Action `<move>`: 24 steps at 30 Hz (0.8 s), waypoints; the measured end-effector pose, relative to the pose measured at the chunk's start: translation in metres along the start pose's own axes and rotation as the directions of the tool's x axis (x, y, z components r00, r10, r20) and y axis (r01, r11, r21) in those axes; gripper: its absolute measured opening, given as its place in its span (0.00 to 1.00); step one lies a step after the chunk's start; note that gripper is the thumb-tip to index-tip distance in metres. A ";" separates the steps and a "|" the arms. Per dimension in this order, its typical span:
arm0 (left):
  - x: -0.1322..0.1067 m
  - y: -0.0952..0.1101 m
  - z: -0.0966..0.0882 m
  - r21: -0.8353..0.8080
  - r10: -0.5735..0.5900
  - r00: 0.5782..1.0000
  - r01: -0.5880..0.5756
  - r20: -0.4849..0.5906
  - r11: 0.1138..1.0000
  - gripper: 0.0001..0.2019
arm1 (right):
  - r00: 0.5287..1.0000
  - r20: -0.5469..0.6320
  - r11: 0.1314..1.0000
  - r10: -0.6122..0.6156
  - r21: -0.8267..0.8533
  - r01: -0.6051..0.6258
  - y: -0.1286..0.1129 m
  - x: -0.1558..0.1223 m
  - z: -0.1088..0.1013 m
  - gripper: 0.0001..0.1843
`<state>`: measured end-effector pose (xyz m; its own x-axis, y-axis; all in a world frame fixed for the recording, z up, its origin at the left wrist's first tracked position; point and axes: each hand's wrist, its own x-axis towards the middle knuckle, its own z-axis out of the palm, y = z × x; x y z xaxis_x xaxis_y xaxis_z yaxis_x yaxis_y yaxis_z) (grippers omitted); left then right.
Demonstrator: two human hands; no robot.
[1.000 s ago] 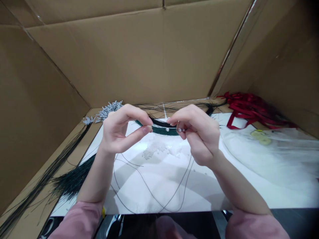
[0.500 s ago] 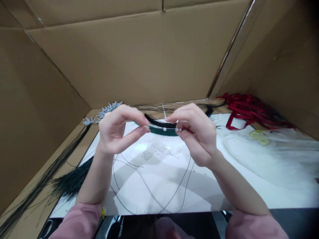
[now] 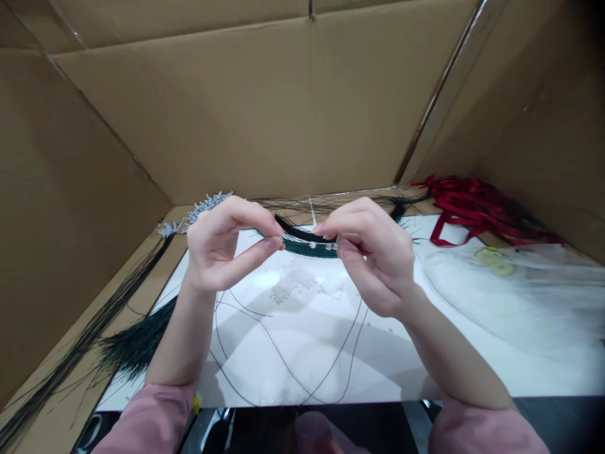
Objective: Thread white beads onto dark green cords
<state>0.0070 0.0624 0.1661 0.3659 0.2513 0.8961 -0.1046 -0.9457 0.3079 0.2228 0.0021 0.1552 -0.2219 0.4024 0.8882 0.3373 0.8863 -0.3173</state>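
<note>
My left hand pinches a thin wire between thumb and forefinger, raised above a white board. My right hand pinches the same wire a short way to the right, with small white beads strung on it between the two hands. Behind the hands lies a curved bundle of dark green wires. A small heap of loose white beads sits on the board just below. Loose dark wires loop down across the board toward me.
Cardboard walls enclose the space on three sides. Red ribbons are piled at the back right, a clear plastic bag lies on the right, dark green wire bundles and long black wires on the left, beaded stems at the back left.
Both hands have shifted slightly left and kept their pinch on the wire. The right fingers have closed further over the beads.
</note>
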 end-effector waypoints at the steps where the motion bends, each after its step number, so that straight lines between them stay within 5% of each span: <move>1: 0.000 0.000 0.000 0.001 0.004 1.000 -0.004 0.000 1.000 0.12 | 1.000 -0.003 1.000 -0.001 -0.002 0.001 0.000 0.000 0.000 0.19; 8: -0.001 0.000 0.000 -0.002 -0.002 1.000 0.002 -0.002 1.000 0.12 | 1.000 -0.020 1.000 -0.003 0.014 0.003 -0.001 0.001 0.003 0.11; 24: -0.001 0.002 0.000 0.039 -0.041 0.999 0.041 0.000 0.998 0.10 | 0.997 -0.073 0.999 -0.032 0.007 0.033 0.000 -0.001 0.005 0.20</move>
<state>0.0067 0.0605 0.1652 0.3700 0.2900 0.8826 -0.0529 -0.9419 0.3316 0.2186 0.0027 0.1532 -0.1650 0.3561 0.9198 0.3231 0.9006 -0.2907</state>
